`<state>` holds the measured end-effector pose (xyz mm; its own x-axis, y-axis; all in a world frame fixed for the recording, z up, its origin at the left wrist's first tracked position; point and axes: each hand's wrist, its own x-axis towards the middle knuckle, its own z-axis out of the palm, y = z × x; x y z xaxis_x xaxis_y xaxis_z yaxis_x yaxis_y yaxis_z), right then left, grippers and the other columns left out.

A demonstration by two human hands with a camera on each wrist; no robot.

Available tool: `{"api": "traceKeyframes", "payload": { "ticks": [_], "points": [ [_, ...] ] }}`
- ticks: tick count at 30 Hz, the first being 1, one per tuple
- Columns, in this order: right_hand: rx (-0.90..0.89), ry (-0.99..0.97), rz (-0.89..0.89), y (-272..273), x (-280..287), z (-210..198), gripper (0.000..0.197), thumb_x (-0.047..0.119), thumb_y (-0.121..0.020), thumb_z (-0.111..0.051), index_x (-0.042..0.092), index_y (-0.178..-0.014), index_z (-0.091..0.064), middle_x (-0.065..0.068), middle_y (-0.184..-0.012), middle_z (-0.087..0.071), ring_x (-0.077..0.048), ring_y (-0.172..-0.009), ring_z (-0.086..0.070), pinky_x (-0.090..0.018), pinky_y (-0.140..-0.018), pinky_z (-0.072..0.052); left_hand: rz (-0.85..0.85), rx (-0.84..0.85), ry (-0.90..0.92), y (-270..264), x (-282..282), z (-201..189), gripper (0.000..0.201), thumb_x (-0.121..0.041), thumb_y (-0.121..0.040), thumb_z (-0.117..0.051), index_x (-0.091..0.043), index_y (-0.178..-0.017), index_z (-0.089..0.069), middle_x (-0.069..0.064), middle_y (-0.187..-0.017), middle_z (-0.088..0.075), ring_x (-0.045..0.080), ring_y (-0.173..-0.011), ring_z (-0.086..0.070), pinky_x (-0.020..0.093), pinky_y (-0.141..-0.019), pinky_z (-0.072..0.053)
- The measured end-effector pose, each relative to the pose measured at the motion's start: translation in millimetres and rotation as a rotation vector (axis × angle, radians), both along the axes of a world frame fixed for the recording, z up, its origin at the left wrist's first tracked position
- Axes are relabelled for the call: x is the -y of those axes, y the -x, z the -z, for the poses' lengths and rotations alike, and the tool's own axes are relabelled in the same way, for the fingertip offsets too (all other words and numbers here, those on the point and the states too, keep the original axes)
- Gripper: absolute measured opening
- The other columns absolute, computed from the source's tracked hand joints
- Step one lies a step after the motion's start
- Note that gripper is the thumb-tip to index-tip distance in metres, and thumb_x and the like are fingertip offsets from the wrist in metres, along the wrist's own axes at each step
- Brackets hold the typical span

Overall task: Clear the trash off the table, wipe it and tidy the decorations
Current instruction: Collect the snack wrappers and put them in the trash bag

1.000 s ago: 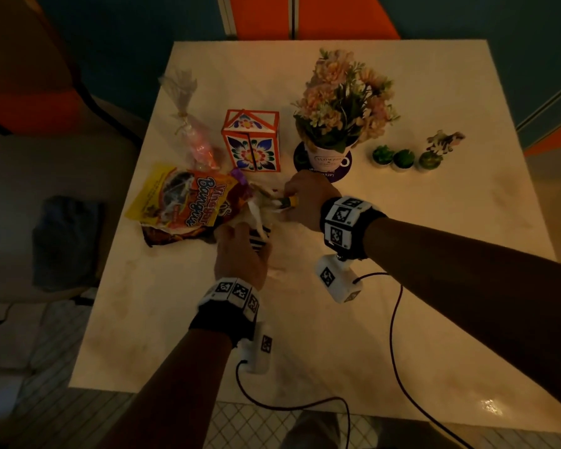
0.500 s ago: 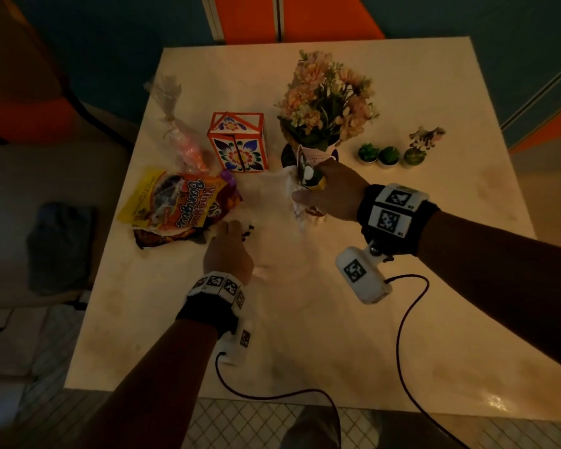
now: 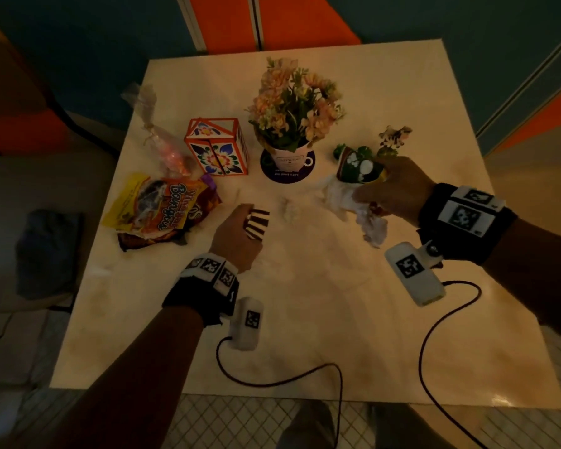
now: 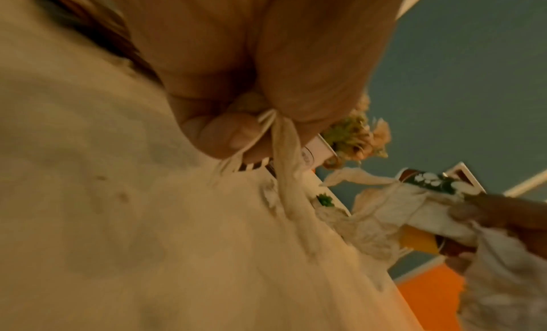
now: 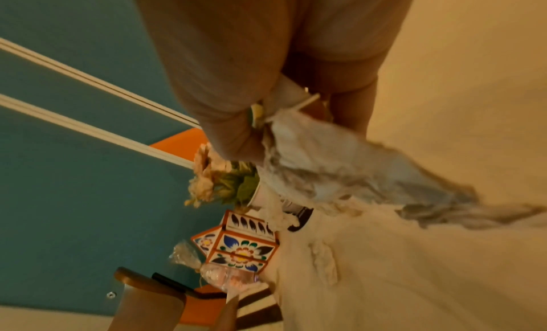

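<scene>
On the pale table [image 3: 305, 319] my left hand [image 3: 246, 222] grips a brown-and-white striped wrapper [image 3: 257, 223] beside the yellow-orange snack bag [image 3: 162, 205]. The left wrist view shows its fingers [image 4: 225, 135] pinching the striped wrapper [image 4: 251, 167] along with a thin tissue strand [image 4: 284, 153]. My right hand [image 3: 370, 192] holds crumpled white tissue [image 3: 347, 199] and a green-and-white wrapper [image 3: 358, 168] just above the table, right of the flower pot [image 3: 289, 157]. The tissue [image 5: 340, 170] hangs from that hand. A small tissue scrap [image 3: 289, 209] lies between the hands.
A floral paper box [image 3: 216, 150] and a clear candy bag [image 3: 166, 147] sit at the back left. The flower pot rests on a dark coaster [image 3: 272, 175]. Small succulents [image 3: 339, 150] and a tiny plant [image 3: 394, 137] stand behind my right hand. A chair [image 5: 148, 296] is beyond the table.
My right hand has carried the tissue and green wrapper to the right, from beside the snack bag past the flower pot. My left hand stayed put and now shows the striped wrapper.
</scene>
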<state>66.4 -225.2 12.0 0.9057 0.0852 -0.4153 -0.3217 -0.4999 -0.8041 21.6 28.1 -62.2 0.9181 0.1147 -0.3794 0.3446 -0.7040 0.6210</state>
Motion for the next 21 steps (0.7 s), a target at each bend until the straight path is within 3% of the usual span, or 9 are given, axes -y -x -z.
{"api": "traceKeyframes", "payload": {
  "ticks": [2, 4, 7, 9, 10, 12, 15, 18, 21],
  "points": [
    [-0.008, -0.004, 0.048, 1.6, 15.6, 1.0, 0.036, 0.003, -0.080, -0.069, 0.013, -0.114, -0.065, -0.007, -0.085, -0.065, -0.024, -0.068, -0.058, -0.034, -0.068, -0.046, 0.074, -0.008, -0.018, -13.2, 20.6, -2.9, 0.060, -0.012, -0.091, -0.056, -0.014, -0.146, -0.031, 0.005, -0.142, -0.047, 0.026, -0.122, -0.053, 0.036, -0.098, -0.047],
    [0.000, -0.033, 0.083, 6.3, 31.5, -1.5, 0.039, 0.001, -0.079, -0.070, 0.013, -0.116, -0.064, -0.013, -0.092, -0.066, -0.028, -0.073, -0.060, -0.035, -0.067, -0.049, 0.131, -0.049, -0.031, -27.0, 41.9, -1.9, 0.064, -0.005, -0.090, -0.056, -0.014, -0.147, -0.028, 0.005, -0.147, -0.041, 0.025, -0.127, -0.048, 0.039, -0.102, -0.045],
    [0.030, -0.066, 0.122, 15.2, 60.4, -5.5, 0.032, -0.004, -0.078, -0.069, 0.014, -0.104, -0.065, -0.012, -0.082, -0.065, -0.017, -0.061, -0.061, -0.026, -0.054, -0.050, 0.182, -0.142, -0.037, -43.0, 63.9, 3.8, 0.072, 0.006, -0.086, -0.056, -0.013, -0.148, -0.025, 0.009, -0.149, -0.037, 0.028, -0.131, -0.044, 0.033, -0.099, -0.046],
    [0.040, -0.074, 0.141, 21.7, 80.7, -10.2, 0.029, -0.004, -0.078, -0.069, 0.017, -0.097, -0.064, -0.006, -0.075, -0.063, -0.007, -0.050, -0.059, -0.021, -0.046, -0.049, 0.208, -0.142, -0.105, -49.8, 70.0, 15.8, 0.073, 0.003, -0.083, -0.060, -0.015, -0.146, -0.028, 0.011, -0.145, -0.037, 0.030, -0.123, -0.050, 0.024, -0.091, -0.048],
    [0.036, -0.084, 0.150, 24.5, 91.3, -12.1, 0.029, -0.004, -0.079, -0.068, 0.016, -0.098, -0.064, -0.006, -0.076, -0.063, -0.009, -0.053, -0.059, -0.022, -0.048, -0.050, 0.221, -0.136, -0.161, -51.4, 71.3, 21.3, 0.073, 0.001, -0.082, -0.063, -0.016, -0.145, -0.030, 0.007, -0.143, -0.035, 0.029, -0.122, -0.049, 0.019, -0.093, -0.041],
    [0.023, -0.104, 0.170, 30.0, 112.4, -14.0, 0.032, -0.003, -0.079, -0.068, 0.012, -0.108, -0.064, -0.012, -0.084, -0.065, -0.020, -0.066, -0.060, -0.030, -0.059, -0.051, 0.179, -0.115, -0.220, -56.2, 72.1, 32.1, 0.064, -0.003, -0.082, -0.064, -0.015, -0.138, -0.035, 0.002, -0.133, -0.032, 0.028, -0.124, -0.045, 0.021, -0.096, -0.034],
    [0.025, -0.103, 0.195, 36.1, 140.5, -17.0, 0.036, -0.002, -0.079, -0.069, 0.009, -0.113, -0.065, -0.023, -0.102, -0.067, -0.034, -0.083, -0.064, -0.046, -0.077, -0.054, 0.124, -0.111, -0.326, -58.7, 74.2, 35.4, 0.055, -0.005, -0.081, -0.063, -0.014, -0.130, -0.039, 0.007, -0.138, -0.033, 0.022, -0.114, -0.046, 0.020, -0.094, -0.030],
    [0.003, -0.113, 0.169, 41.8, 161.3, -21.8, 0.029, -0.003, -0.080, -0.068, 0.011, -0.104, -0.064, -0.029, -0.111, -0.064, -0.034, -0.089, -0.063, -0.046, -0.081, -0.052, 0.045, -0.066, -0.421, -56.8, 76.4, 40.0, 0.055, -0.001, -0.078, -0.064, -0.010, -0.128, -0.044, 0.012, -0.136, -0.037, 0.031, -0.116, -0.046, 0.030, -0.096, -0.038],
    [0.009, -0.086, 0.156, 44.9, 174.2, -21.6, 0.026, -0.002, -0.079, -0.068, 0.019, -0.095, -0.064, -0.027, -0.111, -0.065, -0.037, -0.092, -0.065, -0.047, -0.086, -0.052, 0.061, -0.047, -0.489, -57.3, 77.0, 38.3, 0.028, -0.001, -0.078, -0.059, -0.023, -0.091, -0.049, -0.005, -0.099, -0.048, 0.033, -0.106, -0.048, 0.030, -0.081, -0.040]
  ]
}}
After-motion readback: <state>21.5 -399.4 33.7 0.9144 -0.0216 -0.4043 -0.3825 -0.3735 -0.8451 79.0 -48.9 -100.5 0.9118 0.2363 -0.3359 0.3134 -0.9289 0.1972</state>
